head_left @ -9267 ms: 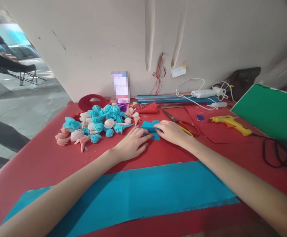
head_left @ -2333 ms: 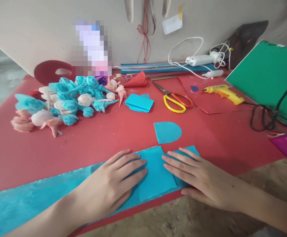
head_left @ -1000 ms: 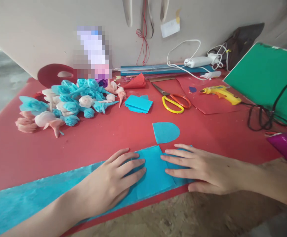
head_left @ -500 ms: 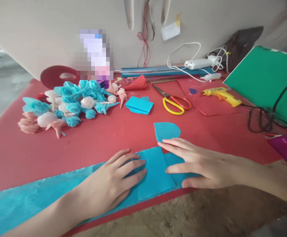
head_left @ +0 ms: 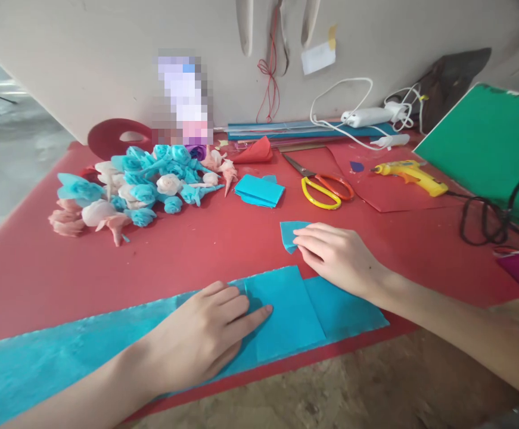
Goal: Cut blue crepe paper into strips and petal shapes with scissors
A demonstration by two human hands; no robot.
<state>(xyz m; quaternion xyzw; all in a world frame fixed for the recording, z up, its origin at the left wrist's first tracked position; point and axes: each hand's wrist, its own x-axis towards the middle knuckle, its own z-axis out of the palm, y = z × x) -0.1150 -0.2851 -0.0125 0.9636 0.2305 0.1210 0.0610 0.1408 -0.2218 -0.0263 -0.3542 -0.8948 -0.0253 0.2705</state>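
A long blue strip of thin paper or cloth runs along the near edge of the table, its right end folded over in a flat rectangle. My left hand rests on that fold, index finger stretched out and the other fingers bent, holding nothing. Beyond the strip, my right hand has its fingers together over a small blue cut-out piece. Only the left part of that piece shows; the fingers cover the rest. Farther back lies a folded blue stack, with yellow-and-orange-handled scissors beside it.
Blue, white and pink handmade flowers are heaped at the back left. A yellow glue gun with a black cord lies at the right, near a green board. A white power strip and cables sit against the wall.
My right hand has moved off the folded strip up onto the small blue piece, and its fingers have closed over it. My left hand's fingers have bent, apart from the index finger.
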